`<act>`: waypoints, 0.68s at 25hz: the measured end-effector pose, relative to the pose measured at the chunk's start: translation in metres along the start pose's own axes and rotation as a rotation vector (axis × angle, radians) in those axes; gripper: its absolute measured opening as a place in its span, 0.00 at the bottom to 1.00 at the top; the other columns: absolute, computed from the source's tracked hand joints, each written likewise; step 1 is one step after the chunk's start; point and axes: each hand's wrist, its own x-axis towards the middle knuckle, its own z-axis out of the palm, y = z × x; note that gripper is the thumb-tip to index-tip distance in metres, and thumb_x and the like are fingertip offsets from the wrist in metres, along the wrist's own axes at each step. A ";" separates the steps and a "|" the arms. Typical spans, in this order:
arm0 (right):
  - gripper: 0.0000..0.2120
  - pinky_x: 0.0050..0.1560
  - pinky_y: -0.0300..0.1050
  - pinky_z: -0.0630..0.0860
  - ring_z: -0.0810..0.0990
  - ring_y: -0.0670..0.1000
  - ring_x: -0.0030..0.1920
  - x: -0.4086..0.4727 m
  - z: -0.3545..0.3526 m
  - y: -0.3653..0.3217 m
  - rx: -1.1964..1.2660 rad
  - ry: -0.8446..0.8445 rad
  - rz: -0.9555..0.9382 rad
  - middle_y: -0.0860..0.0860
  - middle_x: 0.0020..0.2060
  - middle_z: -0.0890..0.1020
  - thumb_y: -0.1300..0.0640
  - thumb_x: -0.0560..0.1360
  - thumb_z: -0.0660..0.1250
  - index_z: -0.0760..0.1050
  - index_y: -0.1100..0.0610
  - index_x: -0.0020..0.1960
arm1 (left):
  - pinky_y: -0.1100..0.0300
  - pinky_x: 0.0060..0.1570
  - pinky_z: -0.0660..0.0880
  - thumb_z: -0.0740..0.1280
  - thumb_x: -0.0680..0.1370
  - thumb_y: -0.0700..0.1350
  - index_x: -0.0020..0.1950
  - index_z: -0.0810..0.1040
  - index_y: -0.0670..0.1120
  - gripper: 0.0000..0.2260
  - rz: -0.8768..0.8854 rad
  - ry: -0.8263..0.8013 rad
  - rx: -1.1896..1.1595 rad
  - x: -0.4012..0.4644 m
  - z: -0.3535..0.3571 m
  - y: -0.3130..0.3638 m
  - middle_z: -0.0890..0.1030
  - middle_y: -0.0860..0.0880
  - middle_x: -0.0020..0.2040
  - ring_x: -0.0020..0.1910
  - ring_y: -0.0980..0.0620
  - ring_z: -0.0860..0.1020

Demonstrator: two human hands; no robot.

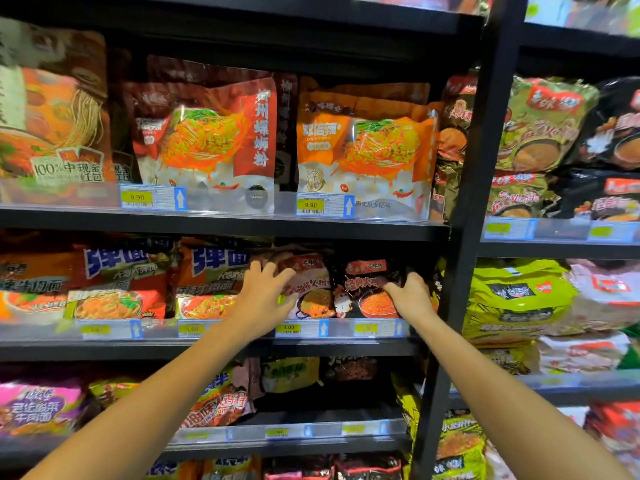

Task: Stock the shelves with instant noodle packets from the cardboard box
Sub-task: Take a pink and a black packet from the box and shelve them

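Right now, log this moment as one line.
left hand open on pink packet | right hand grips black packet | middle shelf

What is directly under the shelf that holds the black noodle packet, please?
Below that shelf, the lower shelf holds a dark packet and a yellow packet. What lies farther back is in shadow.
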 end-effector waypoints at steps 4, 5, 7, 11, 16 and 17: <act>0.25 0.58 0.49 0.72 0.73 0.60 0.62 -0.004 0.011 0.007 -0.192 -0.010 -0.068 0.60 0.62 0.73 0.53 0.72 0.76 0.69 0.66 0.58 | 0.42 0.60 0.69 0.57 0.79 0.60 0.62 0.79 0.53 0.19 0.167 -0.008 0.047 -0.013 0.010 0.011 0.74 0.47 0.60 0.61 0.40 0.66; 0.32 0.66 0.51 0.70 0.68 0.60 0.68 -0.007 0.011 0.008 -0.235 -0.007 -0.110 0.60 0.67 0.69 0.52 0.71 0.77 0.67 0.65 0.65 | 0.41 0.64 0.66 0.52 0.79 0.63 0.65 0.77 0.54 0.23 0.150 -0.089 0.060 -0.014 0.009 0.017 0.72 0.47 0.65 0.65 0.39 0.64; 0.34 0.72 0.55 0.67 0.63 0.58 0.72 -0.012 0.006 0.010 -0.297 0.008 -0.235 0.58 0.69 0.67 0.50 0.70 0.77 0.66 0.59 0.70 | 0.42 0.72 0.55 0.43 0.77 0.69 0.72 0.70 0.56 0.32 0.092 -0.260 0.080 -0.016 0.007 0.028 0.64 0.48 0.74 0.73 0.39 0.55; 0.19 0.65 0.55 0.71 0.65 0.51 0.67 -0.032 -0.014 0.018 -0.390 -0.133 -0.533 0.45 0.64 0.73 0.41 0.79 0.64 0.75 0.45 0.68 | 0.43 0.76 0.43 0.31 0.67 0.71 0.78 0.56 0.58 0.43 0.016 -0.454 0.084 -0.023 0.007 0.041 0.49 0.46 0.80 0.78 0.39 0.42; 0.27 0.69 0.58 0.67 0.56 0.52 0.77 -0.045 -0.022 0.016 -0.683 -0.439 -0.474 0.44 0.77 0.62 0.32 0.79 0.46 0.70 0.38 0.72 | 0.41 0.74 0.54 0.37 0.73 0.71 0.78 0.55 0.59 0.36 0.048 -0.501 0.144 -0.016 0.011 0.030 0.54 0.45 0.77 0.75 0.39 0.50; 0.28 0.69 0.59 0.67 0.55 0.53 0.77 -0.044 -0.020 0.013 -0.698 -0.453 -0.467 0.45 0.77 0.61 0.31 0.79 0.45 0.68 0.38 0.73 | 0.42 0.72 0.58 0.40 0.75 0.71 0.78 0.56 0.59 0.33 0.055 -0.503 0.153 -0.014 0.009 0.025 0.56 0.45 0.75 0.73 0.40 0.53</act>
